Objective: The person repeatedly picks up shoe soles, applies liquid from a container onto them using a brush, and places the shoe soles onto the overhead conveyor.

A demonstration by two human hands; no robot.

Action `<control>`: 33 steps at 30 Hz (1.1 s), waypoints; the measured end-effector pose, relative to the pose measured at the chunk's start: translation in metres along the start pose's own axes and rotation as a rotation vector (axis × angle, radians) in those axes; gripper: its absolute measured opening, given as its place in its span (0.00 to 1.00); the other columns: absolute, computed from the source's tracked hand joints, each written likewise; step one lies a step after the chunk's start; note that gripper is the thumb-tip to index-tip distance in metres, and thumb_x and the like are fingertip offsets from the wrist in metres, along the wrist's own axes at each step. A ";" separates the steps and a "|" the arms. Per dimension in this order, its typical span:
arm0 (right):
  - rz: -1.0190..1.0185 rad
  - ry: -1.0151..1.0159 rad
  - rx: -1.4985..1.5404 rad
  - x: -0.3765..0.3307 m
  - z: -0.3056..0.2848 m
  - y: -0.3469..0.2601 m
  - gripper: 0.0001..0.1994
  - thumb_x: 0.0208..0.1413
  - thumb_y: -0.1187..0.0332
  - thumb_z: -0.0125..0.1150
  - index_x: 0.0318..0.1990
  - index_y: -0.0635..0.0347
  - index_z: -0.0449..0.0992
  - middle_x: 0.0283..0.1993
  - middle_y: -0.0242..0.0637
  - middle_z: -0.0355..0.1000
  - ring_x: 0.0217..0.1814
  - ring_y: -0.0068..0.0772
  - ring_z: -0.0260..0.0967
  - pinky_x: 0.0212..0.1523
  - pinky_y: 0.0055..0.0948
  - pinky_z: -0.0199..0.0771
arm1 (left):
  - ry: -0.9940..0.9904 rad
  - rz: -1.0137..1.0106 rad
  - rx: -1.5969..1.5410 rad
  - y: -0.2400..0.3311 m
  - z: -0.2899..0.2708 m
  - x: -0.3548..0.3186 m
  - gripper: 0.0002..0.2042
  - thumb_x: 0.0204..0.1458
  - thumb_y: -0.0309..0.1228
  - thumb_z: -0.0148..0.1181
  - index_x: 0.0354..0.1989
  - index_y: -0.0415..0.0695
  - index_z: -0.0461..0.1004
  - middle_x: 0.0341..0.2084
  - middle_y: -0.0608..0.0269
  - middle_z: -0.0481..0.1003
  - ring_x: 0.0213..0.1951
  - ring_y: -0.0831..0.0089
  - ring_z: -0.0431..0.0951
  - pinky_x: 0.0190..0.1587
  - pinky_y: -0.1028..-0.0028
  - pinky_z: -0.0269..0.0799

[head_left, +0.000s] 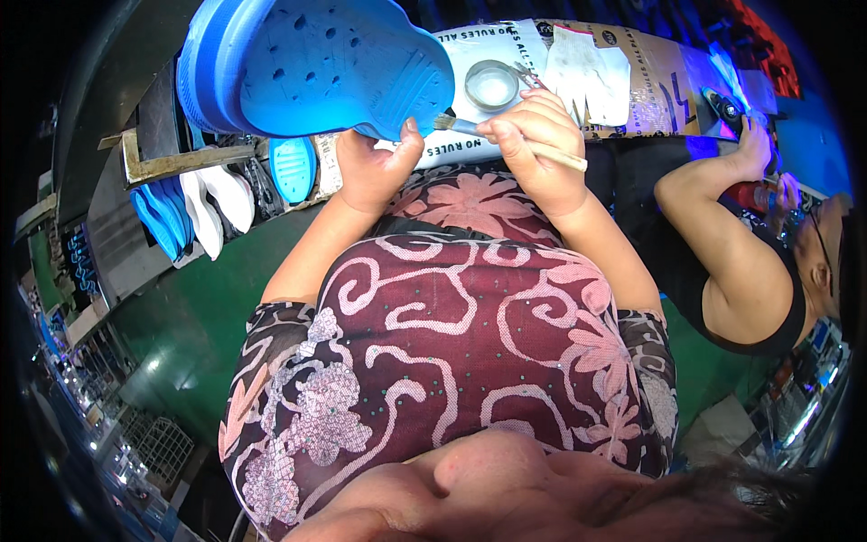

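A large blue foam clog upper, with several small holes in it, is raised at the upper left above the table. My left hand grips its lower edge, thumb up and the other fingers partly hidden behind it. In my right hand is a paintbrush with a pale handle. Its dark bristles point left and are at or very near the clog's edge, close to my left thumb; contact I cannot tell. Beyond my right hand, a round bowl with whitish, translucent contents stands on the table.
Printed cardboard and white paper cover the table. A slim metal tool lies beside the bowl. At left are a blue sole piece, white pieces and a wooden bar. A co-worker's arm reaches in at right.
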State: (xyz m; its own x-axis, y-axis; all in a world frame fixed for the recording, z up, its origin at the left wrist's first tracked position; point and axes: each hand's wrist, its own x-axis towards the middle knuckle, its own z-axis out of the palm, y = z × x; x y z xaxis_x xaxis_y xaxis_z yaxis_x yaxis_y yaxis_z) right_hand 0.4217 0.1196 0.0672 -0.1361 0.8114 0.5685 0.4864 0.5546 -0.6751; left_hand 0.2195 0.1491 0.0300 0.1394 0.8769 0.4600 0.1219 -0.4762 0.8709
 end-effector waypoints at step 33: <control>0.346 0.349 0.030 -0.044 -0.041 0.009 0.13 0.56 0.70 0.48 0.22 0.66 0.74 0.20 0.36 0.70 0.23 0.30 0.65 0.31 0.27 0.63 | -0.649 -0.492 -1.049 0.138 0.162 0.275 0.17 0.51 0.35 0.56 0.41 0.33 0.67 0.35 0.48 0.73 0.40 0.62 0.75 0.49 0.70 0.71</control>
State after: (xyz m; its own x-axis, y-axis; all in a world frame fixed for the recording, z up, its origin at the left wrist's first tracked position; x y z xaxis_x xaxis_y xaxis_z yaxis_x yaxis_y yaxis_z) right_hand 0.4674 0.0813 0.0552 0.3290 0.8413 0.4288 0.4260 0.2730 -0.8625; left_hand 0.4335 0.3144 0.2486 0.7761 0.6126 0.1498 -0.4758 0.4130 0.7766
